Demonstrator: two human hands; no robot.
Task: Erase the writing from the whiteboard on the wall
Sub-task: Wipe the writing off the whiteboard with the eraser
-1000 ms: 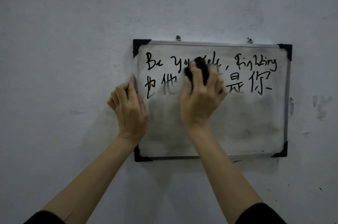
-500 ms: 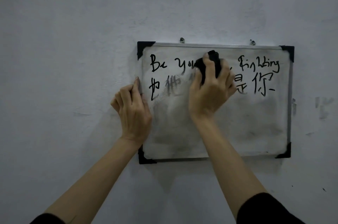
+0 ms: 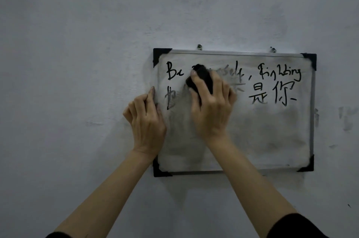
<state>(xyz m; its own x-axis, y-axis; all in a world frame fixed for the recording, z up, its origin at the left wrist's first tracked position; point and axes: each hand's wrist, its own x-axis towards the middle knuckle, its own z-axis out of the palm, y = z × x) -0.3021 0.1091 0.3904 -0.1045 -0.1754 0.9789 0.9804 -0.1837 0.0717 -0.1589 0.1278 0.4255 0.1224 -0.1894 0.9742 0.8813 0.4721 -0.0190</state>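
Note:
A small whiteboard (image 3: 272, 136) with a metal frame and black corner caps hangs on the wall. Black writing (image 3: 279, 74) runs in two lines across its upper half: "Be" at the left, a smeared middle, "Fighting" and Chinese characters at the right. My right hand (image 3: 211, 109) presses a black eraser (image 3: 202, 78) against the upper left part of the board, covering some letters. My left hand (image 3: 145, 121) grips the board's left edge, fingers curled around the frame. The lower half of the board is grey with smudges.
Two screws (image 3: 199, 46) hold the board at its top edge. The grey wall (image 3: 77, 63) around it is bare, with a few dark marks (image 3: 347, 119) to the right of the board.
My right hand slid the eraser from the board's upper middle to the left. The letters after "Be" and the left Chinese characters are now smeared or covered. My left hand stayed on the frame.

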